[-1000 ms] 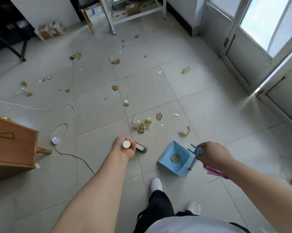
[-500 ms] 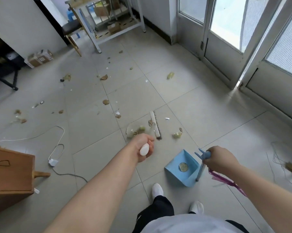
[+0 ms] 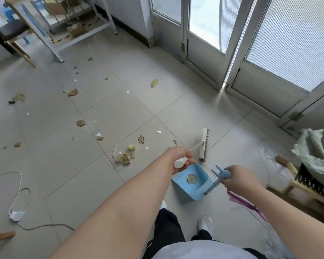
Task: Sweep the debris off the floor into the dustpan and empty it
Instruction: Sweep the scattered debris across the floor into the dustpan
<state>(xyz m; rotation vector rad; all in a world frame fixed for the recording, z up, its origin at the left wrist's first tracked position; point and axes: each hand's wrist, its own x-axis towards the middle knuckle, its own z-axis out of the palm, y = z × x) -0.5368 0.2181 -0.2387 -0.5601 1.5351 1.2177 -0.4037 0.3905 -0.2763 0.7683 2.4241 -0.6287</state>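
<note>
One broom (image 3: 204, 143), one dustpan (image 3: 183, 191), two hands over a littered floor (image 3: 185, 109).
Left hand (image 3: 179, 157) fingers (image 3: 188, 155) clench the broom handle, its brush just beyond them; the right hand (image 3: 239, 177) clenches the dustpan's handle. One scrap (image 3: 191, 178) lies in the dustpan.

Pale tiled floor (image 3: 86, 193) with scattered debris (image 3: 124, 157), a blue dustpan (image 3: 185, 192), a white plug and cord (image 3: 16, 215).

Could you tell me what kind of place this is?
Probably a workroom or storeroom, not a living space. The floor is bare tile, cardboard boxes sit in a white metal rack by the wall, and a woven sack lies near the glass doors.
</note>
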